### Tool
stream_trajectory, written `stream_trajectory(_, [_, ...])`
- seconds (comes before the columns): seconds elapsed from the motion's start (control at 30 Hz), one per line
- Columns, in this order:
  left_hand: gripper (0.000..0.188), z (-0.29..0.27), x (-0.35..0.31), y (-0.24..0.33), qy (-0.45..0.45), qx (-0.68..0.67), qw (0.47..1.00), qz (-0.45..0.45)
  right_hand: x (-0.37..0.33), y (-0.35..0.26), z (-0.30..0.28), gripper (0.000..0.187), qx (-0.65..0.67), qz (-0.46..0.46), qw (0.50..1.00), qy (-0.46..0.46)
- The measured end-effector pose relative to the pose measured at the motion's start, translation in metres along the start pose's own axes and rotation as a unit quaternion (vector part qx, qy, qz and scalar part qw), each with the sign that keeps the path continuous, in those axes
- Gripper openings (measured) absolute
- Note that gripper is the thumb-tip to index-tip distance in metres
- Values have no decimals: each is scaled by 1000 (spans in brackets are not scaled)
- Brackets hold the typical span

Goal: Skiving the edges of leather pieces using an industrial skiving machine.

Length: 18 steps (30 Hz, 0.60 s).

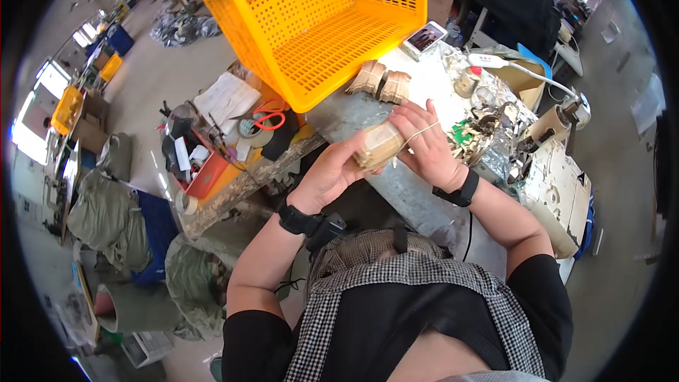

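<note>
Between my hands, above the grey tabletop, is a bundle of light tan flat pieces (380, 144); what the pieces are I cannot make out. My left hand (331, 172) is closed around its left end, thumb on top. My right hand (428, 147) grips at the other end, with a thin pale rubber band (423, 131) stretched over its fingers and running to the bundle. Just beyond my hands lie two similar bundles, one (367, 78) beside the other (395, 87), each tied around the middle.
A yellow perforated crate (265, 42) lies tipped on its side at the back. Near it rests a phone (425, 37). A machine covered in scraps (488, 131) stands at right. On the left are orange-handled scissors (269, 119), a tape roll (247, 127) and a red tray (209, 173).
</note>
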State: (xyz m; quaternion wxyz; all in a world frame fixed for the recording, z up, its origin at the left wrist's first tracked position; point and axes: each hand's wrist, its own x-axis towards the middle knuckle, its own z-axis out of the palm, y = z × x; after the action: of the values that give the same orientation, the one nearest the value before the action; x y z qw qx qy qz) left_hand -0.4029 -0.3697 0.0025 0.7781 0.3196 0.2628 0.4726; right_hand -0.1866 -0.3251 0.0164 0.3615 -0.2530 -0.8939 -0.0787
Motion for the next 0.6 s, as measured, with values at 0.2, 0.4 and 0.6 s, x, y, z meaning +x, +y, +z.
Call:
stream_trajectory(0.2, [52, 6, -27, -3, 71, -23, 996, 53, 7, -12, 10, 72, 83, -6, 996, 15])
stream_trajectory(0.4, [38, -16, -57, 0, 128, 46, 981, 139, 9, -19, 30, 74, 399, 216, 889, 51])
stream_trajectory(0.6, [28, 2, -64, -12, 34, 241, 963, 117, 24, -32, 42, 79, 549, 290, 783, 33])
